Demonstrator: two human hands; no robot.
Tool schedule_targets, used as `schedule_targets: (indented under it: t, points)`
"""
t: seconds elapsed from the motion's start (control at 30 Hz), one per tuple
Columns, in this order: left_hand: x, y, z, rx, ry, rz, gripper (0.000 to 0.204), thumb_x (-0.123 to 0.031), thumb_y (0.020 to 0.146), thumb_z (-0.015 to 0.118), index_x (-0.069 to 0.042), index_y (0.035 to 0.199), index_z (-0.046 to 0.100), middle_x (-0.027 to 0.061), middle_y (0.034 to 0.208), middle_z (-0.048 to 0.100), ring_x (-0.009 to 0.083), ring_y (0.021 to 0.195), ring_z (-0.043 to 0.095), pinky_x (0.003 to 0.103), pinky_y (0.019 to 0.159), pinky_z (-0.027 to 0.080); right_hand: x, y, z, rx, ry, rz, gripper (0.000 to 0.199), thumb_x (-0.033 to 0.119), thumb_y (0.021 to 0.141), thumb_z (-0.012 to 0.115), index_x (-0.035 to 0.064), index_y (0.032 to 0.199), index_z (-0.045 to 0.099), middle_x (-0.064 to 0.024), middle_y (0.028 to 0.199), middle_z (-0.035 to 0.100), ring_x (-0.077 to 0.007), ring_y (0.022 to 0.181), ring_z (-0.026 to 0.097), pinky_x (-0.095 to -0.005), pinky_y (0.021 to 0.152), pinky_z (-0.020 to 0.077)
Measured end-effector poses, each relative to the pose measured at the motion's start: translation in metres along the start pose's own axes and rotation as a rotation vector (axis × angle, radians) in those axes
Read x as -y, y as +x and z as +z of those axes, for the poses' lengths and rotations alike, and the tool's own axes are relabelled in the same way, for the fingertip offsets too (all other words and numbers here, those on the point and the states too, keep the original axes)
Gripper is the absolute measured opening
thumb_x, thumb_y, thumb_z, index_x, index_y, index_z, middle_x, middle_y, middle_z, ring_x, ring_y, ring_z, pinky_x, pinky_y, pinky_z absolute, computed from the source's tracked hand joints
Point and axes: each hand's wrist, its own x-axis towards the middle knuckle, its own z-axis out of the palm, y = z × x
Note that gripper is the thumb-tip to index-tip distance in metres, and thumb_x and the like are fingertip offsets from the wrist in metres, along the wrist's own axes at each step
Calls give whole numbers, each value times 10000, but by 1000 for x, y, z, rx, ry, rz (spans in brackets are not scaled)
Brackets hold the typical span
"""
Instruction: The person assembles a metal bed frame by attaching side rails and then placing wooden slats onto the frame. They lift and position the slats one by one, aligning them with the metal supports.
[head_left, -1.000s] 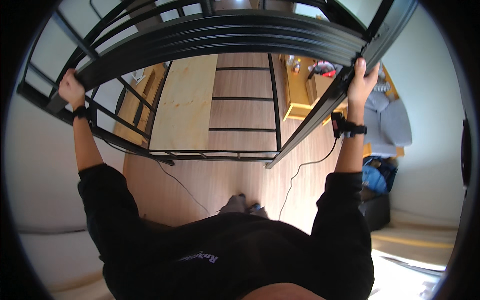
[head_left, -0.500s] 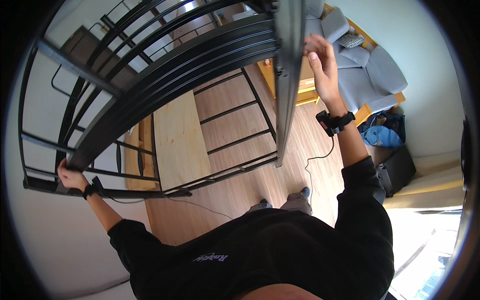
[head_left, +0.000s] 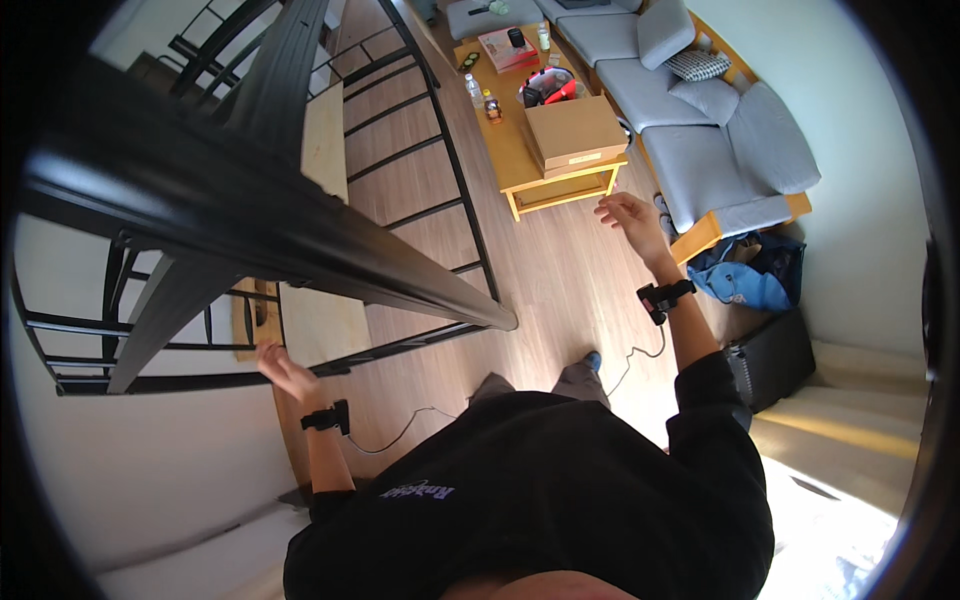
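Observation:
A black metal bunk bed frame (head_left: pixel 370 255) fills the left side, with its thick round post close to my view. My left hand (head_left: pixel 290 374) is near the lower side rail, fingers loosely bent and a little blurred, with nothing seen in it. I cannot tell whether it touches the rail. My right hand (head_left: pixel 637 226) hangs in the air over the floor, between the coffee table and the sofa. Its fingers are apart, lightly curled, and hold nothing. Each wrist wears a black strap with a small device and a cable.
A wooden coffee table (head_left: pixel 508 180) bears a cardboard box (head_left: pixel 575 132), bottles and a bag. Behind it runs a grey sofa (head_left: pixel 690 140). A blue bag (head_left: pixel 755 280) and a black case (head_left: pixel 778 358) are at right. A pale board (head_left: pixel 322 318) lies on the lower bed slats.
Both hands have come away from the bed frame. My left hand moved right, and my right hand dropped from beside the upright. The view has shifted, bringing the post closer and showing more coffee table.

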Motion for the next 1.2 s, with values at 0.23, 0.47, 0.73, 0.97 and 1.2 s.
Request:
schedule_targets:
  t: [0.23, 0.47, 0.73, 0.97, 1.2]
  points:
    - [-132, -80, 124, 245, -251, -345, 648, -645, 1056, 397, -89, 1383, 453, 118, 1412, 534, 249, 1172, 622, 395, 969, 485, -57, 46, -52, 28, 48, 168, 268, 263, 1023, 600, 47, 1130, 718, -58, 1026, 771, -130, 870, 700, -278, 767, 523]
    - [-158, -145, 202, -112, -537, -523, 707, -608, 1079, 365, -65, 1529, 417, 88, 1539, 482, 253, 1433, 425, 457, 1211, 296, -87, 124, -24, 248, 31, 285, 305, 318, 1026, 584, 75, 1162, 709, -48, 1058, 762, -132, 918, 694, -295, 825, 531]
    - [-148, -202, 242, -727, -349, -795, 649, -513, 1082, 438, -3, 1478, 499, 112, 1492, 541, 272, 1306, 502, 396, 1189, 319, -116, 230, 18, 398, -20, 392, 290, 332, 1024, 625, 55, 1077, 690, -62, 928, 756, -105, 742, 659, -245, 676, 524]
    - [-181, -192, 251, -416, 35, -575, 360, -375, 1055, 507, -29, 1132, 572, 91, 1102, 614, 242, 1022, 585, 372, 948, 457, -185, 327, 71, 440, -4, 513, 269, 323, 1021, 614, 64, 963, 659, -57, 820, 711, -109, 629, 621, -255, 570, 487]
    - [-203, -192, 236, -249, 325, -745, 292, -346, 1012, 589, -55, 995, 582, 76, 916, 607, 221, 924, 604, 350, 911, 481, -331, 485, 110, 495, -207, 710, 162, 273, 967, 619, 120, 989, 670, -44, 930, 731, -193, 756, 685, -384, 596, 522]
